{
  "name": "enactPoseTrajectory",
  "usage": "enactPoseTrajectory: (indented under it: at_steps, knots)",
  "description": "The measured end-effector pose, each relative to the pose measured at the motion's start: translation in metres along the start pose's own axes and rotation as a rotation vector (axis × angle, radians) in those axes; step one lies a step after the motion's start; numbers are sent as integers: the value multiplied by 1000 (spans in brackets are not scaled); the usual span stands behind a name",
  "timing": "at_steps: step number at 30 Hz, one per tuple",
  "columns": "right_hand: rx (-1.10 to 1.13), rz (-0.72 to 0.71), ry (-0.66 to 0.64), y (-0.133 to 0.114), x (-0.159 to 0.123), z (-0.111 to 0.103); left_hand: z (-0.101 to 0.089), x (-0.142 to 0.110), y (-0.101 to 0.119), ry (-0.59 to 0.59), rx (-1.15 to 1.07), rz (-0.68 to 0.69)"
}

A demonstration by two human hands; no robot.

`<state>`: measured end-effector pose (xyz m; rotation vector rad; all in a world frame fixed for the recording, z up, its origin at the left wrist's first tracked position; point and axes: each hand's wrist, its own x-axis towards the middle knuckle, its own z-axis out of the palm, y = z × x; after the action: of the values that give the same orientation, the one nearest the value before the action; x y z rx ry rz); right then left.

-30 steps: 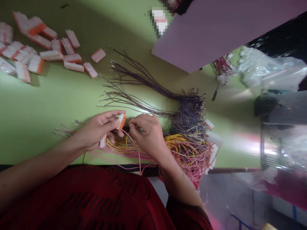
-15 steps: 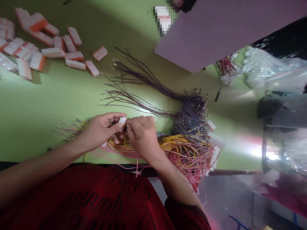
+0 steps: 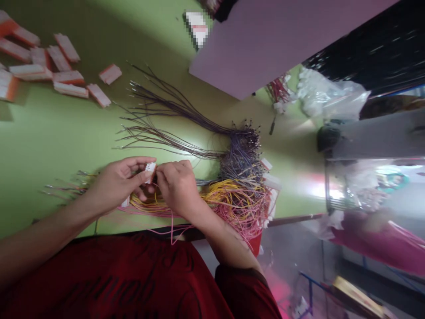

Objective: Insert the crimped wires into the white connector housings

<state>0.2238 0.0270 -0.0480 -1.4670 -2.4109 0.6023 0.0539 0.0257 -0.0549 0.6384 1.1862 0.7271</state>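
Between the thumb and fingers of my left hand (image 3: 128,177) is a small white connector housing (image 3: 150,168) with an orange-brown side, its slotted end facing up. My right hand (image 3: 179,184) is closed in a pinch right against the housing's right side; what its fingertips grip is hidden. Under both hands runs a bundle of yellow and pink wires (image 3: 212,195), and a pink wire loop (image 3: 172,230) hangs below my right hand. Dark wires (image 3: 186,106) with metal terminals lie fanned out beyond my hands, joining a tangled heap (image 3: 241,150) on the right.
Several white-and-orange connectors (image 3: 69,77) are scattered at the far left of the green table (image 3: 49,133). A pinkish panel (image 3: 259,44) juts in at the top. Clear plastic bags (image 3: 332,95) and a small dark tool (image 3: 272,126) lie to the right. The table's front edge meets my shirt.
The view has turned toward the right, so everything on the table appears further left. My hands keep the same hold at the connector housing.
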Motion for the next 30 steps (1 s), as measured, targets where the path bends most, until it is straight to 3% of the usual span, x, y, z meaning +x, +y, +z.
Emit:
enactPoseTrajectory:
  at_steps: [4, 10, 13, 15, 18, 21, 24, 27, 30]
  knots:
    - [53, 41, 56, 2, 0, -3, 4, -1, 3, 13, -80, -6]
    - [75, -9, 69, 1, -3, -9, 6, -3, 6, -13, -64, 0]
    - [177, 61, 66, 10, 8, -23, 4, -2, 7, 10, -77, 37]
    - [173, 169, 131, 25, 27, -34, 3, -1, 8, 15, -70, 39]
    - [-133, 340, 297, 56, 65, -44, 4, 0, 6, 1, -75, 24]
    - [-464, 395, 159, 82, 96, -43, 4, 1, 5, 9, -115, 2]
    - [-546, 397, 47, 95, 106, -40, 3, 1, 5, 26, -134, -16]
    - [-443, 412, 155, 103, 101, -46, 0, 2, 5, 19, -151, -18]
    - [-240, 433, 351, 116, 90, -60, -1, 3, 4, 10, -165, -15]
